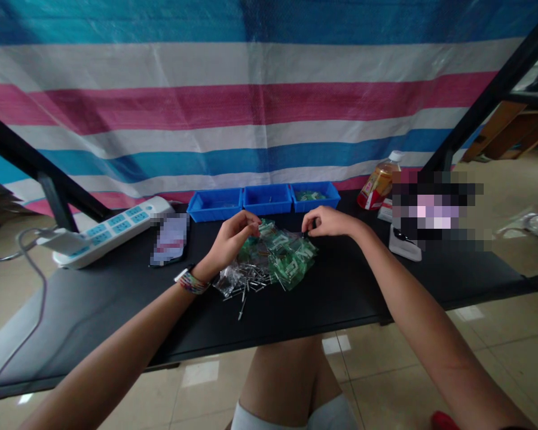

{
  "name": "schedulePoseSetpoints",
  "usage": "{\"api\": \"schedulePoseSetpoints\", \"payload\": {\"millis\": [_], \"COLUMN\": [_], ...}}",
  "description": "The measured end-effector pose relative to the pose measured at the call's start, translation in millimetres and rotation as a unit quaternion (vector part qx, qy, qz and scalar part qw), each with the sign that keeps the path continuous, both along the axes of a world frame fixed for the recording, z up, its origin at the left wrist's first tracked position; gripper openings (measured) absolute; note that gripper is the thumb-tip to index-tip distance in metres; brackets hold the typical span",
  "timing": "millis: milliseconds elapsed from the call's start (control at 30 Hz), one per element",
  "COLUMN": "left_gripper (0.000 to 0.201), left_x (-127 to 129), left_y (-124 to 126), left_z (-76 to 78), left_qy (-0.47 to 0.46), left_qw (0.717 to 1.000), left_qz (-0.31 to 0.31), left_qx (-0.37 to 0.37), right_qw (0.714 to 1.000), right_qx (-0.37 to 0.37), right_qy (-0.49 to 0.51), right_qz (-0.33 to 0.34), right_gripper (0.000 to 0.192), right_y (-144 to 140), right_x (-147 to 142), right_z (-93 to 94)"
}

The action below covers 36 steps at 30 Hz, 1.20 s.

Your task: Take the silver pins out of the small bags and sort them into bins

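Observation:
A heap of green plastic bags (291, 260) with small pale parts inside lies mid-table, next to a loose pile of thin metal rivets (253, 276). Some clear plastic (226, 279) is mixed in at the pile's left side. My left hand (237, 237), with a band on the wrist, is closed in a pinch at the upper left edge of the green bags. At their upper right edge, my right hand (329, 221) has thumb and forefinger pinched together. Whatever is between those right fingertips is too small to make out.
Three joined blue bins (266, 199) stand behind the heap; the right one holds greenish parts. A power strip (116, 230) and a phone (170, 239) lie left. A drink bottle (379, 182) and a white tray (404, 246) are right. Striped sheeting (260, 107) hangs behind the table.

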<state>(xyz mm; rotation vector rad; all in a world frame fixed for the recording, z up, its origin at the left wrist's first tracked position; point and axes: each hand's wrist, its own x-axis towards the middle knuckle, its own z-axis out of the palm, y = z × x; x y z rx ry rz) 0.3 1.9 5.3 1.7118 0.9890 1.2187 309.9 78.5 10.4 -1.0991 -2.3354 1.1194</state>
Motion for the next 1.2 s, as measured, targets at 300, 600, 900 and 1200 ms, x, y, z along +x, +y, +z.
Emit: {"api": "schedulePoseSetpoints", "payload": {"millis": [300,600,900,1200], "left_gripper": [0.023,0.027,0.020,0.017], "left_x": [1.4,0.4,6.0,4.1], "left_y": [-1.5,-2.5,-8.1,-11.4], "left_z": [2.7,1.5,-1.9,4.3], "left_qy": [0.002,0.060,0.178,0.207], "left_qw": [1.000,0.998,0.979,0.960], "left_qz": [-0.011,0.002,0.003,0.018], "left_qx": [-0.001,0.025,0.103,0.187], "right_qw": [0.996,0.994,0.963,0.961], "right_qx": [0.071,0.081,-0.030,-0.035], "right_qy": [-0.046,0.050,0.266,0.271], "right_qz": [-0.009,-0.047,-0.015,-0.032], "right_gripper": [0.010,0.003,0.020,0.023], "right_y": [1.5,-9.4,-47.5,-50.7], "right_x": [2.6,-3.2,-70.6,-77.3], "right_z": [-5.9,9.7,-2.3,-9.0]}}
